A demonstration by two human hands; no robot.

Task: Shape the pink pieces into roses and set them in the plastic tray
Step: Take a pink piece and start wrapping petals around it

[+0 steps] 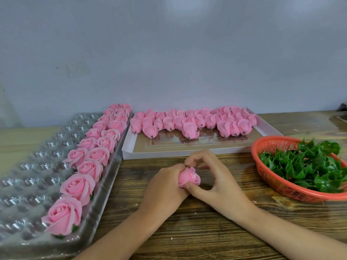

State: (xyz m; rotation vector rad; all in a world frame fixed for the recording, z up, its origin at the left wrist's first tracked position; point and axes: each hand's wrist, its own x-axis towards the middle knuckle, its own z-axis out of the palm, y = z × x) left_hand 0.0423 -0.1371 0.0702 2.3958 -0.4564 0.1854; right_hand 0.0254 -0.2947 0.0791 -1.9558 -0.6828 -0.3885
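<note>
Beside the plastic tray [33,166] of roses [77,186], left hand [165,182] and right hand [216,177] grip one pink piece [189,177].

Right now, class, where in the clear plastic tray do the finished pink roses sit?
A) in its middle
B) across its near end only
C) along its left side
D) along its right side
D: the finished pink roses line the right side of the clear plastic tray.

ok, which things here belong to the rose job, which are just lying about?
Job: pink rose held by left hand and right hand; plastic tray with finished roses; white box of pink pieces.
Lying about: orange basket of green leaves, untouched; dark object at right.
</note>
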